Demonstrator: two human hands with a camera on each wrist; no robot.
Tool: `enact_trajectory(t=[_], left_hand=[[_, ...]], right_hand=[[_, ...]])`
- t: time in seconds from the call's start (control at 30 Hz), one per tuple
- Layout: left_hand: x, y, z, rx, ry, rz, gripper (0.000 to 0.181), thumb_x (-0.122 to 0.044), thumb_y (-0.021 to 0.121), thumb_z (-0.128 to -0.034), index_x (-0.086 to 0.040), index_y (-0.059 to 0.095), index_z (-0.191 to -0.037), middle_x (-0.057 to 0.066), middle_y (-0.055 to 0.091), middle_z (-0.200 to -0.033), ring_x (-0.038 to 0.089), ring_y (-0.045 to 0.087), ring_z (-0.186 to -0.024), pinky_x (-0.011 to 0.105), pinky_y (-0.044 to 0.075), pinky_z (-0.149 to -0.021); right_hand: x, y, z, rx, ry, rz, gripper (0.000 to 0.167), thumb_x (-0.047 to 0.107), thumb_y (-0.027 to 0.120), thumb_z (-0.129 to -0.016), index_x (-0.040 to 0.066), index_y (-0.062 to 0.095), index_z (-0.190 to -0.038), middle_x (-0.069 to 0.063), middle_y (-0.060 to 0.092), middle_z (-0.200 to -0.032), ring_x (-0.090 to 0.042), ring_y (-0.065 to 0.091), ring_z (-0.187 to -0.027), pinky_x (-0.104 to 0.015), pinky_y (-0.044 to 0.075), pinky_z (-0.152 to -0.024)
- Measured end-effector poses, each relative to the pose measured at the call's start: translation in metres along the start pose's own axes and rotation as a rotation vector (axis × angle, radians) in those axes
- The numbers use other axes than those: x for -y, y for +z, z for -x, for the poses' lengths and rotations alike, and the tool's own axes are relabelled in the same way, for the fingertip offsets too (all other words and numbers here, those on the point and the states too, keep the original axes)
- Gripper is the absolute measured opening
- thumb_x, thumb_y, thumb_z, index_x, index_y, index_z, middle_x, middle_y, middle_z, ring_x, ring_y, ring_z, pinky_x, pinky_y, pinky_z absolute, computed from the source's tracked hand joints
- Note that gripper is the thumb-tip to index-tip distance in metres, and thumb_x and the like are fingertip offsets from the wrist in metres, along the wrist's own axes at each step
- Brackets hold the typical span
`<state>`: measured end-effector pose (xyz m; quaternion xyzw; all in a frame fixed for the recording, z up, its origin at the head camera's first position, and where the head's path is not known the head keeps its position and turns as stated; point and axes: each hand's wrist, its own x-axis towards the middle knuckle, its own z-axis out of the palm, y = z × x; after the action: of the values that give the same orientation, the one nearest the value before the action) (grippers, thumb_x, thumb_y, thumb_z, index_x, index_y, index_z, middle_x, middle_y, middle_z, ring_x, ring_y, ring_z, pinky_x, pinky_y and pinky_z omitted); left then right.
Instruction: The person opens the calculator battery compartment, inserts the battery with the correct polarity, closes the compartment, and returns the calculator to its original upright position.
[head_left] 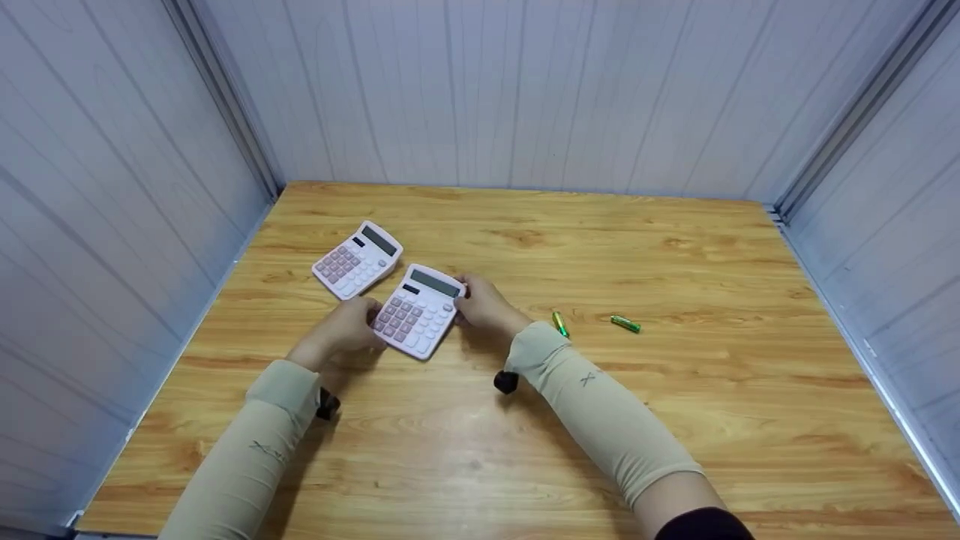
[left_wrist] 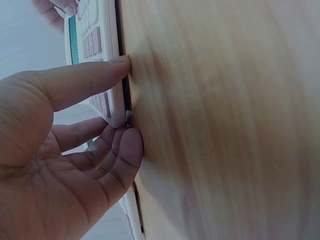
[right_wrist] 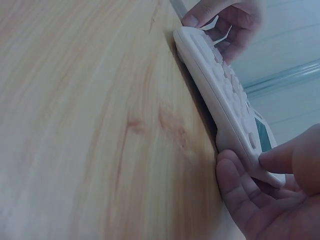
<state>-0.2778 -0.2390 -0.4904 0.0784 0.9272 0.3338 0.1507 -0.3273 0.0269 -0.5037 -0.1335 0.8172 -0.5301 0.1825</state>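
Observation:
Both hands hold one pink and white calculator [head_left: 420, 313], which lies face up just above or on the table, its screen turned to the far side. My left hand [head_left: 346, 328] grips its near left corner. In the left wrist view the thumb [left_wrist: 82, 82] lies along its edge and the curled fingers [left_wrist: 122, 160] meet the corner. At the far right corner my right hand [head_left: 486, 306] pinches it; the right wrist view shows the thumb [right_wrist: 282, 159] on top and fingers below. A second, like calculator [head_left: 358, 260] lies behind and to the left.
Two green batteries lie on the wooden table [head_left: 675, 420] to the right: one battery [head_left: 560, 324] beside my right sleeve, another battery [head_left: 625, 324] farther right. Pale panel walls [head_left: 510, 90] stand at the back and both sides.

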Motion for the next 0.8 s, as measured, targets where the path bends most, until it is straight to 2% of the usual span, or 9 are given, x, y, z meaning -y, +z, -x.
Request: enact_trajectory(t=[0.3,0.4,0.63,0.8], left_hand=[[-0.0043,-0.0017,0.0036,0.023,-0.055,0.022,0.063,-0.001,0.080,-0.0871,0.011,0.057,-0.145,0.029,0.065,-0.143,0.039,0.062,-0.131,0.057,0.047,-0.121],[-0.0050,-0.0015,0.0029,0.021,-0.034,0.020,0.065,-0.001,0.081,-0.0856,0.013,0.057,-0.145,0.030,0.065,-0.140,0.041,0.062,-0.130,0.058,0.046,-0.122],[-0.0061,-0.0033,0.0008,-0.006,0.026,0.012,0.061,-0.001,0.083,-0.0817,0.013,0.062,-0.138,0.026,0.071,-0.124,0.037,0.065,-0.116,0.056,0.051,-0.113],[-0.0101,-0.0067,-0.0010,-0.004,0.021,0.027,0.061,-0.003,0.083,-0.0837,0.012,0.062,-0.139,0.026,0.070,-0.126,0.036,0.064,-0.116,0.055,0.052,-0.111]], right_hand=[[0.0007,0.0007,-0.0002,-0.024,0.023,0.021,0.042,0.000,0.049,-0.110,-0.002,0.053,-0.152,-0.015,0.066,-0.113,-0.016,0.066,-0.079,-0.019,0.055,-0.061],[0.0004,-0.0001,-0.0001,-0.031,0.024,0.024,0.041,0.001,0.049,-0.110,-0.001,0.054,-0.151,-0.015,0.066,-0.113,-0.017,0.065,-0.078,-0.019,0.055,-0.060],[0.0017,-0.0035,0.0007,-0.049,0.046,-0.011,0.042,0.002,0.048,-0.111,-0.003,0.053,-0.153,-0.013,0.064,-0.108,-0.016,0.064,-0.075,-0.021,0.056,-0.060],[0.0034,-0.0086,0.0024,-0.060,0.032,0.004,0.041,0.003,0.048,-0.111,-0.004,0.053,-0.152,-0.014,0.065,-0.107,-0.015,0.064,-0.075,-0.021,0.055,-0.061]])
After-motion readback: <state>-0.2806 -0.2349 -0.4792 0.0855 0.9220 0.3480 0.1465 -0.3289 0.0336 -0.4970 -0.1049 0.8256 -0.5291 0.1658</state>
